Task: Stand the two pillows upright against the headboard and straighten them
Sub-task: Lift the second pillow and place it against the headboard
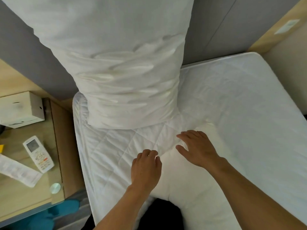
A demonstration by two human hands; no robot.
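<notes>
One white pillow (116, 67) stands upright on the mattress (249, 97), leaning against the grey headboard (216, 30) on the left half of the bed. A second white pillow (196, 188) lies flat on the mattress close to me. My left hand (146, 168) is at that pillow's left edge with its fingers curled over the edge. My right hand (197, 148) lies flat on the pillow's far corner, fingers spread. Both hands are a little in front of the standing pillow's base and do not touch it.
A wooden bedside table (25, 193) stands to the left of the bed, holding a white remote (38, 153), a pale box (21, 110) and a long white packet (18, 171). The wooden bed surround (274, 30) borders the headboard on the right.
</notes>
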